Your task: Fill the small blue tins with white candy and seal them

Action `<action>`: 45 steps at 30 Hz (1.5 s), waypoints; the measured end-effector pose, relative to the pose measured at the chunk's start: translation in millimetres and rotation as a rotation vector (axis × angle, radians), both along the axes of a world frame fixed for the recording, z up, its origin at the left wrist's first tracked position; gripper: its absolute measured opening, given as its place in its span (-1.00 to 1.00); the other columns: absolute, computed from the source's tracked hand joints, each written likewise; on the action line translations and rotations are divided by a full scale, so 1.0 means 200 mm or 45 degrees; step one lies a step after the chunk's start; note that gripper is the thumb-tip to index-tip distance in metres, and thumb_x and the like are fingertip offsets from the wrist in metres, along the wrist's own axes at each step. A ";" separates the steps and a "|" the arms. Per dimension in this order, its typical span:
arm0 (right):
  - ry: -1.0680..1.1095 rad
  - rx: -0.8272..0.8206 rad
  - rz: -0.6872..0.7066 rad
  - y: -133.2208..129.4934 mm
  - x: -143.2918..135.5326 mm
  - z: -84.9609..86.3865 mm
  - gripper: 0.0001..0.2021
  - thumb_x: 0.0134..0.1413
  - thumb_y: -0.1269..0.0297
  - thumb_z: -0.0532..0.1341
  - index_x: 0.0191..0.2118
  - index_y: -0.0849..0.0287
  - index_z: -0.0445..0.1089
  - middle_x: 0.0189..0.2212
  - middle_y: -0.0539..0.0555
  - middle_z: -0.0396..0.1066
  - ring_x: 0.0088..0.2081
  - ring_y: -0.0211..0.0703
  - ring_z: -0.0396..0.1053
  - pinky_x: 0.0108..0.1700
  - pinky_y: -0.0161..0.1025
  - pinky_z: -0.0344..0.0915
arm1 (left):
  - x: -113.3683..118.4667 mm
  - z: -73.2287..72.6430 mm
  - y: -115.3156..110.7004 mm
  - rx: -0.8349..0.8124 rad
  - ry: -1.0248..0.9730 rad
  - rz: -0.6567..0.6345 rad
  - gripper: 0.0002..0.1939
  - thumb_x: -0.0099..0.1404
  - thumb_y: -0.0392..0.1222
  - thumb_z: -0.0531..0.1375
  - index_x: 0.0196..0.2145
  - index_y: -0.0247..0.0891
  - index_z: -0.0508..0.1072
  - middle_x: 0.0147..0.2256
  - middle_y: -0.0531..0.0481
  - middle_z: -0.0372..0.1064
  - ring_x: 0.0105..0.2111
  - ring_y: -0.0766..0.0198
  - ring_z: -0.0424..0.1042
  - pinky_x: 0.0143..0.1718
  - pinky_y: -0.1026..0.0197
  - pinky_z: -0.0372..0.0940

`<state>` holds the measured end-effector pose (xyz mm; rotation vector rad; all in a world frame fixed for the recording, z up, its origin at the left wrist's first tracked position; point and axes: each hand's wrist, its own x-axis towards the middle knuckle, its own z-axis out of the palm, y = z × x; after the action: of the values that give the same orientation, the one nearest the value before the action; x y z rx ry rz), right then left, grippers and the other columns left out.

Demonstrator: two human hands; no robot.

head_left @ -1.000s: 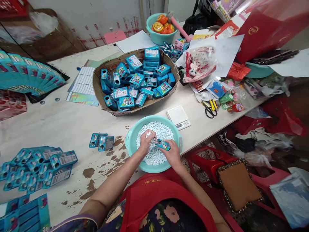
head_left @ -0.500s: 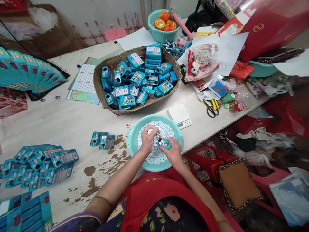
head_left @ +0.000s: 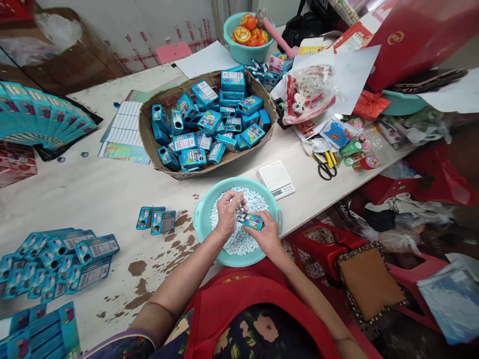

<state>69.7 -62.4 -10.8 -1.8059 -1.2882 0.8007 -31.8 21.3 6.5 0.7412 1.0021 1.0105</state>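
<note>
The step in hand appears to be feeding white pieces (head_left: pixel 241 245) into a small blue box (head_left: pixel 253 221), over a pale green bowl (head_left: pixel 202 227) that is well stocked with them. The right hand (head_left: pixel 269 233) grips the box firmly between thumb and fingers, its near end turned toward the other hand, inside the bowl's rim. The left hand (head_left: pixel 226 214) is cupped and partly curled, with several white pieces gathered at its fingertips, right beside that end of the box; whether any are passing in cannot be told, since fingers and pieces hide the mouth. The next move seems to call for a steady box and small thumb pushes from the left hand, with spills best kept above the bowl. A white scale (head_left: pixel 277 179) sits just beside the bowl's far right edge. Behind the bowl, a cardboard tray (head_left: pixel 224 162) holds a heap of similar blue boxes, while to the left a pair of boxes (head_left: pixel 163 222) and a larger stacked group (head_left: pixel 93 249) lie on the table (head_left: pixel 116 209).
</note>
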 end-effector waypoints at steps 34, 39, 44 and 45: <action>0.270 0.117 -0.070 0.02 0.00 0.01 -0.70 -0.16 0.28 0.37 -0.21 0.08 0.42 -0.27 0.05 0.41 -0.18 -0.07 0.38 -0.11 -0.12 0.31 | 0.04 0.11 -0.07 0.198 -0.036 0.079 -0.72 0.19 0.04 0.18 -0.46 -0.24 0.34 -0.59 0.07 0.27 -0.50 0.29 0.38 -0.37 0.19 0.32; 0.283 0.122 -0.065 0.03 0.00 -0.01 -0.68 -0.18 0.29 0.38 -0.21 0.09 0.41 -0.28 0.04 0.40 -0.19 -0.08 0.37 -0.12 -0.14 0.31 | 0.03 0.10 -0.06 0.195 -0.118 0.113 -0.77 0.22 0.00 0.15 -0.40 -0.23 0.36 -0.55 0.05 0.33 -0.47 0.27 0.42 -0.30 0.14 0.34; 0.314 0.097 -0.080 0.04 0.02 -0.01 -0.67 -0.18 0.28 0.38 -0.18 0.08 0.42 -0.25 0.06 0.42 -0.16 -0.06 0.38 -0.09 -0.11 0.31 | 0.03 0.07 -0.05 0.205 -0.039 0.143 -0.77 0.21 0.01 0.16 -0.38 -0.23 0.39 -0.45 0.01 0.37 -0.42 0.26 0.44 -0.28 0.14 0.36; 0.316 0.094 -0.082 0.05 0.03 -0.01 -0.66 -0.18 0.28 0.38 -0.18 0.08 0.43 -0.25 0.06 0.42 -0.16 -0.06 0.38 -0.09 -0.11 0.31 | 0.03 0.06 -0.05 0.222 -0.008 0.155 -0.77 0.22 0.00 0.15 -0.37 -0.23 0.39 -0.43 0.00 0.38 -0.40 0.25 0.44 -0.26 0.14 0.36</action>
<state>75.0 -53.2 -12.2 -1.6241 -1.0795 0.8979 -25.4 11.7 17.5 0.8268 0.9710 1.2161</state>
